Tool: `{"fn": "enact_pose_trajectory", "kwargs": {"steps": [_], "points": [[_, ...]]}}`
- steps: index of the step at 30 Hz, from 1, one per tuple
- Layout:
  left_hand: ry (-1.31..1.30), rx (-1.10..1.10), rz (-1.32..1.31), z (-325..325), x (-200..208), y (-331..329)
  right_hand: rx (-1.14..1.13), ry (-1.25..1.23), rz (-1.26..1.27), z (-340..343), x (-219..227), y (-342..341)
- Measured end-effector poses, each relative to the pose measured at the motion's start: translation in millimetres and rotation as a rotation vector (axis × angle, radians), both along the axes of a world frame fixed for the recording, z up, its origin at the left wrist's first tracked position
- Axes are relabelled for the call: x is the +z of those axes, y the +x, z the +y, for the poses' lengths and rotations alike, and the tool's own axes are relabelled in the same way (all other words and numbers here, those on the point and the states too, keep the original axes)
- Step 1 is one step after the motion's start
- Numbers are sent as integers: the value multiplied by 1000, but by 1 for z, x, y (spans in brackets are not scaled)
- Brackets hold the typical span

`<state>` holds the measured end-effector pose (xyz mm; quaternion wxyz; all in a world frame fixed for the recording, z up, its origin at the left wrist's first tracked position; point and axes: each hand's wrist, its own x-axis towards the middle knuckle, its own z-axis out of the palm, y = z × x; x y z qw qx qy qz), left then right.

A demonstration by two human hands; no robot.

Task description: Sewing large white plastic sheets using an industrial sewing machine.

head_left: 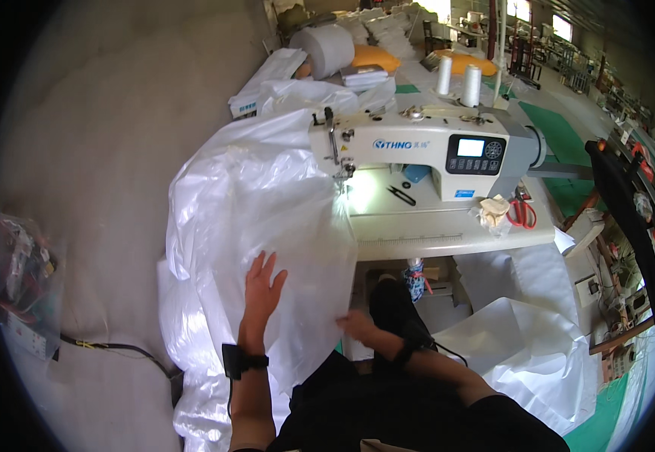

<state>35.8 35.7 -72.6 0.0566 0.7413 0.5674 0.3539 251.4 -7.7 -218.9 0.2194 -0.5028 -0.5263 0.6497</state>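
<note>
A large, shiny white plastic sheet (290, 203) is draped over the left end of the sewing machine (395, 135) table and hangs toward my lap. Its right edge runs up to the lit needle area. My left hand (264, 286) lies on the sheet with its fingers spread. Lower and to the right, my right hand (358, 325) has its fingers closed at the sheet's edge, seeming to pinch it. Both wrists wear black bands. Small black thread snips (401, 196) lie on the machine bed, right of the needle.
Red-handled scissors (522, 214) and a crumpled cream cloth (494, 211) rest at the table's right end. Two white thread cones (471, 86) stand behind the machine. More white sheeting (523, 354) lies below right. A clear bag (24, 279) hangs at the left wall.
</note>
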Motion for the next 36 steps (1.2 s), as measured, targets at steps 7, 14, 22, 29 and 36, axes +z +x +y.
{"fn": "enact_pose_trajectory", "kwargs": {"steps": [7, 14, 22, 29, 36], "points": [[114, 188, 246, 21, 20, -21, 97, -370, 836, -44, 69, 29], [202, -284, 185, -17, 26, 85, -342, 101, 806, 18, 78, 29], [-387, -213, 182, -50, -25, 111, -413, 252, 273, 64, 76, 21], [-253, -213, 39, -68, -6, 126, -656, 548, -55, 57, 81, 17], [-374, -156, -28, -50, -24, 110, -606, 403, 71, 56, 68, 22]]}}
